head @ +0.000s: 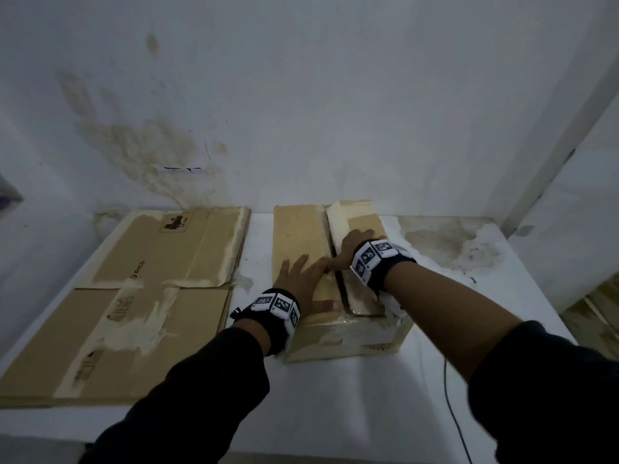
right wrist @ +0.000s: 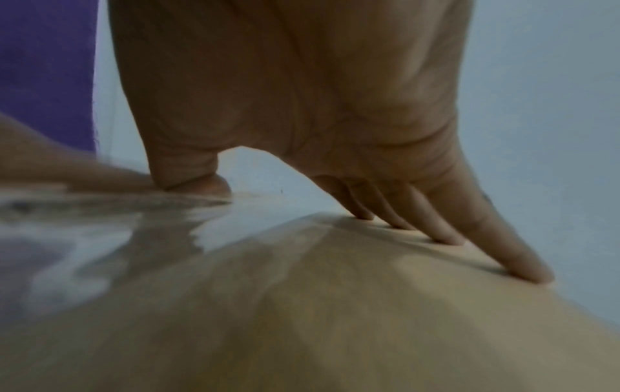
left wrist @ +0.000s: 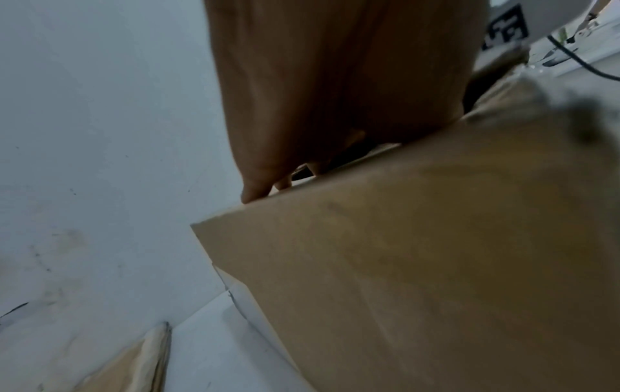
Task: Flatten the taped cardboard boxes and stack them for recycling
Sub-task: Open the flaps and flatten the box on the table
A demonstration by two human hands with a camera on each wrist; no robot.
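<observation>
A small taped cardboard box (head: 301,229) stands upright at the middle of the white table (head: 335,396), its two top flaps split along the centre seam. My left hand (head: 301,272) lies flat on the left flap (left wrist: 419,252), fingers straight. My right hand (head: 355,242) presses flat on the right flap (right wrist: 335,305), with straight fingers (right wrist: 516,254) spread and the thumb at the seam. A larger flattened box (head: 140,296) with torn tape strips lies to the left.
A stained white wall (head: 301,112) rises right behind the boxes. A thin dark cable (head: 450,406) runs down the table at the front right. Torn white paper (head: 402,236) sits beside the box on its right. The flattened box corner (left wrist: 140,363) shows low in the left wrist view.
</observation>
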